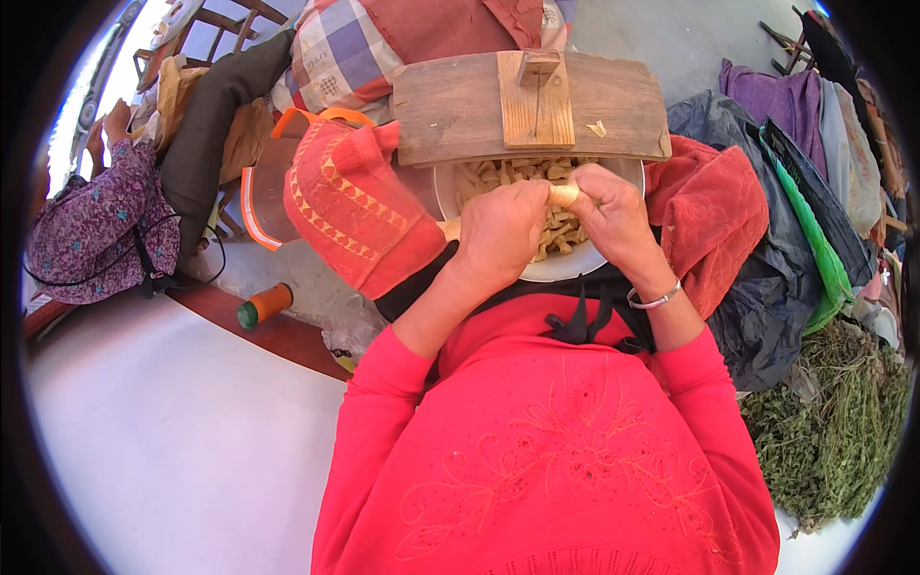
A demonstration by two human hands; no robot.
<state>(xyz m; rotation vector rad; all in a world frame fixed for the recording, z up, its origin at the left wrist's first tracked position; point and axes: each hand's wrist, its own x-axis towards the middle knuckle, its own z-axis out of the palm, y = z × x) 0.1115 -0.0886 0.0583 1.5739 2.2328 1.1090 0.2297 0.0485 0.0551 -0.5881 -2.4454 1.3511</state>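
We held a pale piece of dough point(563, 195) between our left hand point(503, 233) and right hand point(613, 216), both grips closed tight on it. Right under the grip sat a white bowl point(575, 268) full of pale dough strips point(508, 174). Just past it lay a wooden board point(450, 110).

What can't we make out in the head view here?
- Pale piece: pinched between left hand and right hand; fingers cover most of it, so its shape is unclear.
- White bowl: far rim hidden under the wooden board, near part behind both hands.
- Pale strips in the bowl: too small to identify.
- Seated person at left: blurred and bent by the fisheye rim.
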